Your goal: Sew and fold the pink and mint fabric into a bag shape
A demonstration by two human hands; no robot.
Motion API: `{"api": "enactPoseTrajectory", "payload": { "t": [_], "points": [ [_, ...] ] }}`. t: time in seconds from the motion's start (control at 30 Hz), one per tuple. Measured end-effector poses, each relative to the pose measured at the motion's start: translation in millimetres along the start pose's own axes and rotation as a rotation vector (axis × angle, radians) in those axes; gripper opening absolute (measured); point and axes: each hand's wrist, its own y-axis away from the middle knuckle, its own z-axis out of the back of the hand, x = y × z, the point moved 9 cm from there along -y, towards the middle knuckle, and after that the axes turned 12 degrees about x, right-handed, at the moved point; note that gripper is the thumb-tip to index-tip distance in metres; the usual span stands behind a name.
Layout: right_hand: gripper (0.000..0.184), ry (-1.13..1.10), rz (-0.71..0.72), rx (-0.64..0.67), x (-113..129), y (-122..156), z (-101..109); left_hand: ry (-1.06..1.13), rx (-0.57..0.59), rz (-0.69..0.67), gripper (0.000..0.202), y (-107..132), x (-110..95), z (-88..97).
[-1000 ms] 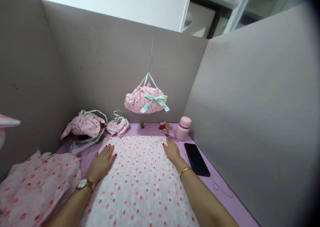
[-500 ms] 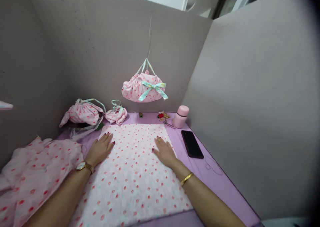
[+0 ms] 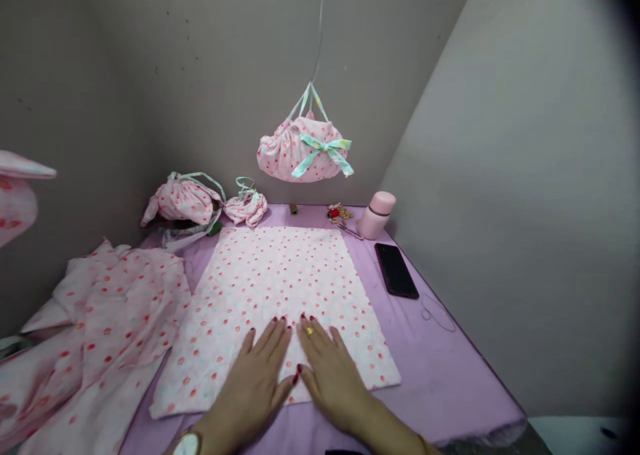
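A white fabric piece with red dots (image 3: 280, 268) lies flat on the purple tablecloth (image 3: 450, 375). Both palms rest on its near part, fingers stretched forward. My left hand (image 3: 257, 378) is flat, its thumb tip close to the right thumb. Beside it, my right hand (image 3: 330, 375) lies flat too, with a ring on one finger. Neither hand grips anything. To the left is a crumpled heap of pink dotted fabric (image 3: 115, 308).
A dotted pouch with a mint bow (image 3: 305, 151) hangs from a cord above the far edge. Two gathered pouches (image 3: 183, 200) sit at the back left. A pink flask (image 3: 376, 216), phone (image 3: 397, 270), scissors (image 3: 351, 231) and red thread spool (image 3: 333, 213) lie right. Grey panels (image 3: 500, 208) enclose the table.
Both hands have moved from the far side edges of the fabric to its near middle, close together. The view has tilted down, so the things behind sit higher.
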Motion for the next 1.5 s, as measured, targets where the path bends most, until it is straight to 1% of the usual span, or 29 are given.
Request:
{"api": "enactPoseTrajectory", "payload": {
  "t": [0.07,0.13,0.2,0.3,0.4,0.47,0.53,0.57,0.6,0.63,0.67,0.7,0.73,0.8,0.87,0.93,1.03,1.07,1.13,1.17,1.2,1.27,1.33,1.37,1.43,1.5],
  "points": [
    [0.057,0.038,-0.075,-0.034,-26,14,0,-0.017,-0.008,0.097,0.064,23,24,-1.0],
    [0.056,0.084,-0.159,-0.085,-55,30,4,-0.039,-0.021,0.205,0.063,44,51,3.7],
    [0.054,0.137,-0.226,-0.133,-80,45,7,-0.065,-0.032,0.268,0.061,62,70,8.8],
    [0.052,0.193,-0.311,-0.184,-106,65,6,-0.101,-0.062,0.343,0.059,84,91,12.6],
    [0.05,0.22,-0.319,-0.221,-118,79,7,-0.099,-0.091,0.346,0.056,101,104,13.2],
    [0.048,0.239,-0.282,-0.268,-114,87,13,-0.076,-0.115,0.329,0.057,109,105,18.1],
    [0.048,0.253,-0.177,-0.32,-95,90,23,-0.057,-0.149,0.298,0.062,112,95,29.4],
    [0.049,0.254,-0.097,-0.332,-79,89,27,-0.051,-0.152,0.258,0.066,110,83,35.6],
    [0.05,0.242,0.006,-0.322,-59,86,29,-0.03,-0.139,0.197,0.062,105,68,40.7],
    [0.049,0.222,0.104,-0.284,-39,82,27,-0.002,-0.095,0.104,0.054,97,48,42.9],
    [0.044,0.2,0.173,-0.25,-20,76,26,0.027,-0.046,0.023,0.046,88,29,43.9],
    [0.033,0.176,0.223,-0.228,-4,71,24,0.044,0.013,-0.043,0.04,79,12,42.6],
    [0.027,0.163,0.255,-0.245,8,66,25,0.046,0.048,-0.073,0.036,70,-1,41.7],
    [0.03,0.154,0.278,-0.307,21,58,26,0.014,0.051,-0.07,0.041,57,-12,40.7],
    [0.036,0.147,0.252,-0.37,16,56,28,-0.017,0.012,-0.037,0.046,52,-6,39.3],
    [0.036,0.136,0.193,-0.411,-1,58,30,-0.016,-0.039,0.01,0.046,57,12,37.8],
    [0.022,0.129,0.11,-0.449,-34,73,33,0.034,-0.143,0.092,0.042,81,51,38.4],
    [0.018,0.134,0.103,-0.461,-43,79,33,0.047,-0.201,0.122,0.04,93,65,40.7],
    [0.016,0.186,0.117,-0.495,-56,94,32,0.079,-0.235,0.158,0.038,114,88,37.6],
    [0.016,0.218,0.126,-0.522,-61,102,32,0.083,-0.213,0.153,0.038,122,95,32.9],
    [0.017,0.248,0.137,-0.545,-66,109,31,0.079,-0.169,0.122,0.04,128,100,26.3],
    [0.02,0.297,0.157,-0.586,-73,120,30,0.047,-0.131,0.061,0.042,140,105,17.5],
    [0.023,0.318,0.171,-0.595,-77,126,29,0.033,-0.137,0.034,0.043,148,110,15.7],
    [0.024,0.31,0.17,-0.584,-79,127,28,0.04,-0.156,0.032,0.042,150,112,18.5],
    [0.026,0.251,0.147,-0.545,-83,125,29,0.075,-0.192,0.046,0.041,150,114,30.3],
    [0.028,0.161,0.107,-0.498,-89,120,28,0.123,-0.181,0.082,0.036,141,113,45.7]
  ]
}}
